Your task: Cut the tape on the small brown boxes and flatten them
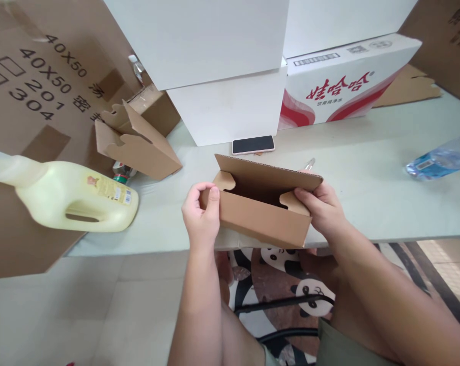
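Between my two hands is a small brown cardboard box point(262, 217), held at the front edge of the table. Its long lid flap stands up at the back, and two short notched side flaps fold inward over the dark opening. My left hand point(202, 212) grips the left end, thumb on the near side by the left flap. At the right end my right hand point(321, 207) is closed on the box, with its thumb pressing by the right side flap and the fingers behind the lid. The inside of the box is too dark to make out.
Behind the box lies a phone point(253, 145) before stacked white cartons point(226, 112). A second open brown box point(144, 147) and a large yellowish jug point(81, 198) stand left. A clear water bottle point(439, 160) lies right. The table's near edge runs under my hands.
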A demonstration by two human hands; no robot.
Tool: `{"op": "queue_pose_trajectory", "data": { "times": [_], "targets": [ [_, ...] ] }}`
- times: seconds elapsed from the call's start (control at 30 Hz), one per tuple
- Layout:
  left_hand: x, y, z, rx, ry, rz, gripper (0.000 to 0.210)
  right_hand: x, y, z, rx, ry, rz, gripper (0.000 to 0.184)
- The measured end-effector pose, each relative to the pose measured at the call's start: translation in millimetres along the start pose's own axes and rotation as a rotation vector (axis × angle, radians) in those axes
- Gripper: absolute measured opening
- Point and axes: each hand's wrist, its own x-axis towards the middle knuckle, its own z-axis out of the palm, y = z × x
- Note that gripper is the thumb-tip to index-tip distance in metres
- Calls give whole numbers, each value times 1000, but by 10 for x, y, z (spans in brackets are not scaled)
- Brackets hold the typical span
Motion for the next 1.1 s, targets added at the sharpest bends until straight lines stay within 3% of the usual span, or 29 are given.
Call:
{"op": "queue_pose_trajectory", "data": {
  "times": [0.57,0.8,0.97,1.1],
  "targets": [
    [6,-28,-22,2,-27,-1,22,-73,-66,48,-111,100,-116,18],
    [18,-62,-29,-31,-54,7,26,-105,-354,67,-168,92,-71,20],
    [24,-58,-38,-48,-66,1,29,-175,-496,165,-122,99,-127,20],
    [16,-43,-56,-51,-87,1,25,-228,-484,256,-128,198,-181,24]
  ]
}}
